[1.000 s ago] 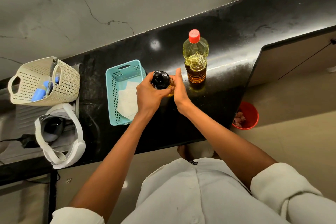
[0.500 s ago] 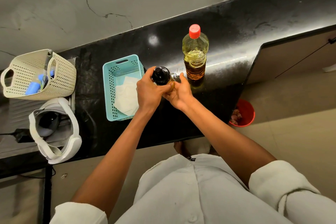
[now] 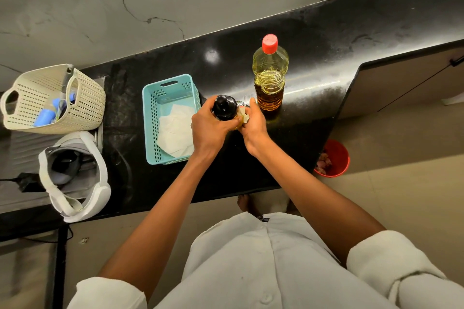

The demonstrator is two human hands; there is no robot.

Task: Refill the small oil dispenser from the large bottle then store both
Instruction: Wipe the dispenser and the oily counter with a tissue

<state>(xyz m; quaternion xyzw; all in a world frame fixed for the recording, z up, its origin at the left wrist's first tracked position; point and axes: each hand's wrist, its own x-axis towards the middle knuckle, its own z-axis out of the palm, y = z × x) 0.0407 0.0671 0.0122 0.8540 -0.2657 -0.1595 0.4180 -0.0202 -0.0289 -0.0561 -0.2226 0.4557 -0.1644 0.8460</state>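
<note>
On the glossy black stone countertop [image 3: 326, 45], the small oil dispenser with a rounded black top [image 3: 224, 108] sits between the person's 2 hands, just in front of and to the left of the large clear plastic bottle with a red screw cap [image 3: 270, 83]. The left hand [image 3: 208, 130] is wrapped around the dispenser's body from the left, fingers curled on it below the black top. The right hand [image 3: 253, 123] has its fingers bent, pinching a pale crumpled wad [image 3: 244, 116] against the dispenser's right side. The hands hide most of the dispenser's body, so I cannot tell whether its base rests on the counter. The large bottle stands upright, capped and partly filled with yellow oil, near the right hand but not touched by it. Left of the hands lies a teal perforated plastic basket [image 3: 150, 133] holding white paper napkins [image 3: 175, 128]. Further left is a cream woven-style basket with handles [image 3: 85, 105], and a white headset [image 3: 75, 175] is in front of it. A red bucket [image 3: 336, 158] stands on the floor beyond the counter's right end.
</note>
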